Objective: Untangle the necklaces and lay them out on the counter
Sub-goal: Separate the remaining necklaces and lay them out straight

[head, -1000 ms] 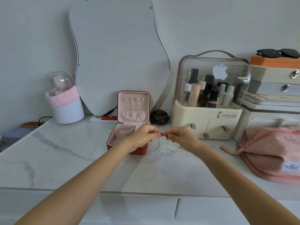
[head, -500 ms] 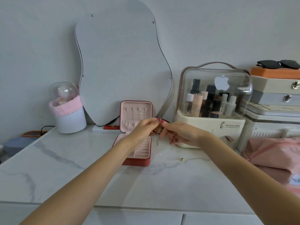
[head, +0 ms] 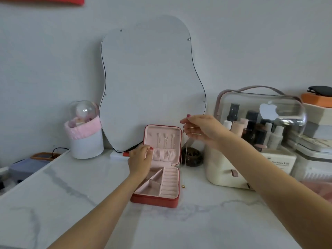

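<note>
My right hand (head: 203, 128) is raised beside the mirror and pinches a thin gold necklace (head: 186, 159). The chain hangs straight down and ends in a small gold bead (head: 183, 186) just above the marble counter (head: 197, 227). An open red jewellery box (head: 167, 202) with pink lining stands to the left of the chain. My left hand (head: 141, 159) is lower, over the box's left side, with its fingers curled by the lid's pocket. Whether it holds a chain cannot be seen. More fine chains hang inside the lid.
A wavy mirror (head: 152, 78) leans on the wall behind the box. A clear-lidded cosmetics organiser (head: 224, 173) stands at the right, with a dark round dish (head: 193, 157) beside it. A white pot with pink trim (head: 86, 146) sits at the left.
My hands were pinching the chain together over the box. Now they are apart: the right hand has lifted with the necklace, the left has dropped to the box. The view has tilted up.
</note>
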